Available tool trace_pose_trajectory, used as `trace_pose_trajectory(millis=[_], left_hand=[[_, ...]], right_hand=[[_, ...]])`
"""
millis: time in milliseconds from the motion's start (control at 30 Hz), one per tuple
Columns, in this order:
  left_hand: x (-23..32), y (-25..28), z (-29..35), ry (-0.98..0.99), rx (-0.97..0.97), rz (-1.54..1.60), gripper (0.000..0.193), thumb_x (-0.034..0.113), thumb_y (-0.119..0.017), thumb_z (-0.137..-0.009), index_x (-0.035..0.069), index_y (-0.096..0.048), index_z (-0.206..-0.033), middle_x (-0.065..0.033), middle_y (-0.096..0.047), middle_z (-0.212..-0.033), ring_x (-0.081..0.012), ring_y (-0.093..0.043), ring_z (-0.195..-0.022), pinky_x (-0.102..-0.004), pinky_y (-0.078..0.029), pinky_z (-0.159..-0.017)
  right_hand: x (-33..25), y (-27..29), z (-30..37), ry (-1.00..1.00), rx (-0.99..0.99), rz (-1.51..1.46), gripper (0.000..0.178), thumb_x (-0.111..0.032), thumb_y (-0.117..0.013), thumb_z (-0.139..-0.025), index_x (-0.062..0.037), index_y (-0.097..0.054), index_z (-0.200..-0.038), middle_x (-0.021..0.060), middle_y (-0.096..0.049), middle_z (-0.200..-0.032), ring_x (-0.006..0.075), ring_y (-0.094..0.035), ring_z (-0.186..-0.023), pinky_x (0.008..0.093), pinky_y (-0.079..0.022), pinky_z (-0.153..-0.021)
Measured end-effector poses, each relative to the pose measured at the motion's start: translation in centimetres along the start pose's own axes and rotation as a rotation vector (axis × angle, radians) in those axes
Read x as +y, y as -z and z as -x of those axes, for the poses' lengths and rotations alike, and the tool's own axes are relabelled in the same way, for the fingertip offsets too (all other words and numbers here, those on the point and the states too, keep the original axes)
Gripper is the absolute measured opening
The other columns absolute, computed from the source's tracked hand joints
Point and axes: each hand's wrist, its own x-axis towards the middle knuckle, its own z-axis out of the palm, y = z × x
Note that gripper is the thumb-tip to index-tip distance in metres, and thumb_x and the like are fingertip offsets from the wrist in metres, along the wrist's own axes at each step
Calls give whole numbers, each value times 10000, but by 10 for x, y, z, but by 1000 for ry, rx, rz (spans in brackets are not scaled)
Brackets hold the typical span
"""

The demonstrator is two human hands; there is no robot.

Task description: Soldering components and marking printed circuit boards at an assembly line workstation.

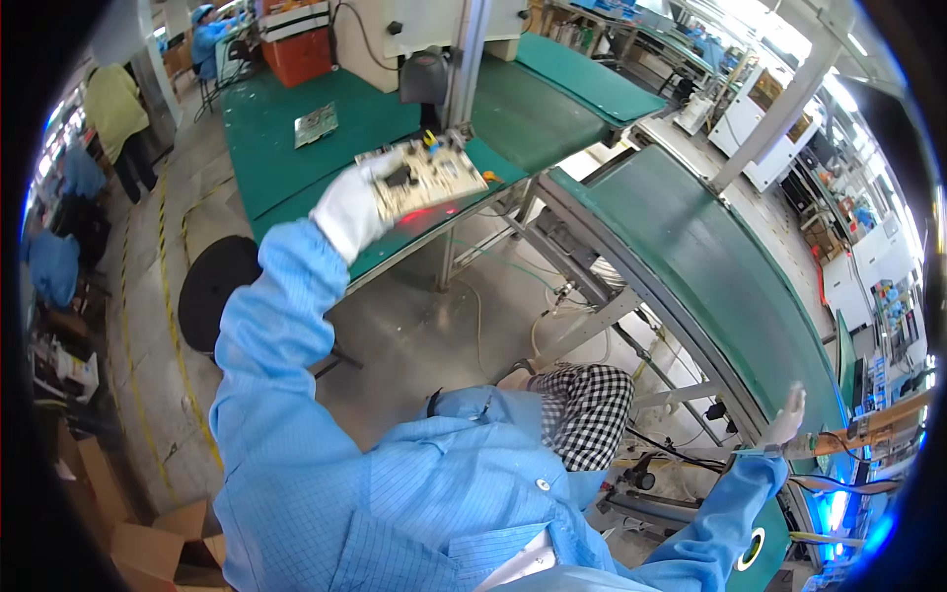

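My left hand [350, 212], in a white glove, is closed on the left end of a circuit board [434, 180]. The board is pale and carries dark, blue and yellow parts. It is held above the near edge of a green-topped table [266, 163], and a red glow shows along its lower edge. A second circuit board [316, 125] lies flat farther back on that table. Out at the right, my right hand [786, 422], also gloved, has its fingers stretched out beside the edge of a green conveyor belt [710, 266]. Nothing shows in it.
A metal post [468, 69] stands behind the held board, beside a dark grey device [424, 77]. A round black stool [219, 291] is at the left, cardboard boxes [158, 553] at the lower left. Cables hang under the conveyor frame. A person [116, 109] stands far left.
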Motion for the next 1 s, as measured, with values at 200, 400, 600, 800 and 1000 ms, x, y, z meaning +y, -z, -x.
trace_pose_trajectory(millis=[200, 400, 600, 800, 1000], left_hand=[[-88, -37, 21, 199, 56, -149, 422, 46, -553, -939, -102, -467, -1324, -226, -607, -1254, -317, -634, -1127, -445, -497, -1026], [-184, -66, -4, 572, -25, 55, 417, 42, -562, -915, -104, -495, -1299, -221, -609, -1260, -303, -625, -1142, -424, -471, -1044], [-259, -92, 1, 718, -93, -15, 393, -1, -626, -886, -87, -539, -1260, -190, -654, -1180, -271, -661, -1068, -374, -535, -966], [-309, -63, 8, 561, -375, -430, 326, 37, -621, -913, -39, -595, -1229, -115, -685, -1111, -138, -654, -1009, -279, -511, -888], [-282, -94, 7, 722, -427, -493, 437, 135, -700, -884, -18, -547, -1265, -70, -672, -1089, -130, -627, -992, -287, -496, -894]], right_hand=[[-65, 114, 50, -72, -118, -1668, 844, -559, -510, -944, -43, -199, -1535, 158, -236, -1581, 395, -316, -1404, 494, -233, -1177], [-101, 130, 96, 324, -364, -1374, 785, -579, -402, -985, -37, -224, -1525, 217, -393, -1475, 354, -466, -1302, 417, -411, -1085], [-179, 98, 116, 109, -29, -1124, 471, -163, -489, -971, -44, -449, -1425, 202, -610, -1258, 146, -659, -855, 237, -522, -731], [-257, 70, 137, 45, -60, -1332, 496, -351, -514, -980, 7, -541, -1323, 135, -671, -965, 147, -617, -621, 245, -509, -624], [-266, 15, 143, 268, 370, -1289, 568, -451, -450, -1007, 25, -525, -1307, 164, -669, -1020, 164, -562, -570, 288, -473, -490]])
